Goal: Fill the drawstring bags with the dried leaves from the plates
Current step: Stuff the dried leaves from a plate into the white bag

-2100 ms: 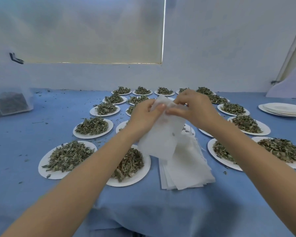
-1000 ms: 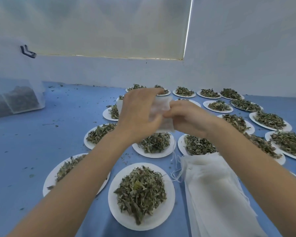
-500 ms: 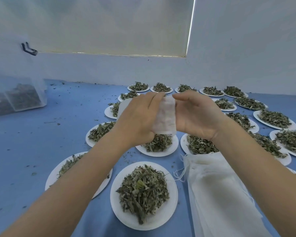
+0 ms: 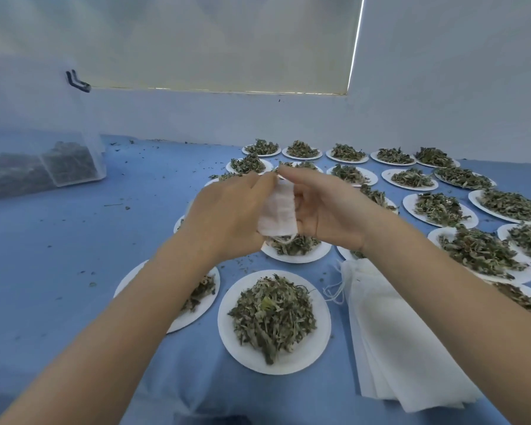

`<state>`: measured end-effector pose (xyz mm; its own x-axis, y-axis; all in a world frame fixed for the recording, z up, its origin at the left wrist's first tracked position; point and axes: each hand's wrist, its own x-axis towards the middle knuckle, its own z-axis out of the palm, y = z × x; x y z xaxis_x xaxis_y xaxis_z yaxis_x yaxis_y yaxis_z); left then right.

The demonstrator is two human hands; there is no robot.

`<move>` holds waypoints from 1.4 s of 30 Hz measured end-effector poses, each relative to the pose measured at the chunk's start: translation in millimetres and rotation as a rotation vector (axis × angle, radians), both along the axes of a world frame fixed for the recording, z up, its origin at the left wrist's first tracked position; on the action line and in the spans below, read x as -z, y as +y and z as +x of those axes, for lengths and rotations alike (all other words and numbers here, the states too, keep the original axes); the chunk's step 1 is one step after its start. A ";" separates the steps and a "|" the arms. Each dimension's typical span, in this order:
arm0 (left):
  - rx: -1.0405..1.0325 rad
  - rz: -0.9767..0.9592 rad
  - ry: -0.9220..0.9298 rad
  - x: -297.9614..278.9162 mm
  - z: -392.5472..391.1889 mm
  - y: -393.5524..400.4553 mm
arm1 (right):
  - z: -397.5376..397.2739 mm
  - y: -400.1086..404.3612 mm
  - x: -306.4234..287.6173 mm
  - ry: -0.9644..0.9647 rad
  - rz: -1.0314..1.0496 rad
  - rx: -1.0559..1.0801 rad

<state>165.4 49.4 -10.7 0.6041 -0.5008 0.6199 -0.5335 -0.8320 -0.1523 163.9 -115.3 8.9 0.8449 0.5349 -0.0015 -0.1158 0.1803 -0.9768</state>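
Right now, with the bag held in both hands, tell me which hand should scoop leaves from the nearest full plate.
Probably the right hand. The left hand wraps more of the bag and can keep it, while the nearest plate lies below, reachable by either.

Clear plastic bin (image 4: pixel 71 164) on blue tablecloth (image 4: pixel 59 240), window blind (image 4: pixel 196 41) behind

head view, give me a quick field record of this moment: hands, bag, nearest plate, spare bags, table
left hand: grips the drawstring bag from its left side
right hand: holds the bag's right side, fingertips at its top edge
drawstring bag: white, held above the plates, no leaves visible in it
nearest plate: white, heaped with dried leaves
spare bags: flat white stack right of that plate
table: blue cover, loose leaf crumbs
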 end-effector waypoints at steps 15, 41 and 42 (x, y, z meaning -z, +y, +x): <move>-0.155 -0.021 0.254 77.6 -68.9 66.7 | -49.8 -13.4 69.1 -0.733 -1.254 0.045; -0.138 -0.212 0.241 74.0 -53.7 42.1 | -46.5 2.8 39.4 -0.709 -0.744 0.327; -0.146 -0.228 0.232 72.9 -53.4 39.8 | -47.3 6.6 40.8 -0.721 -0.720 0.370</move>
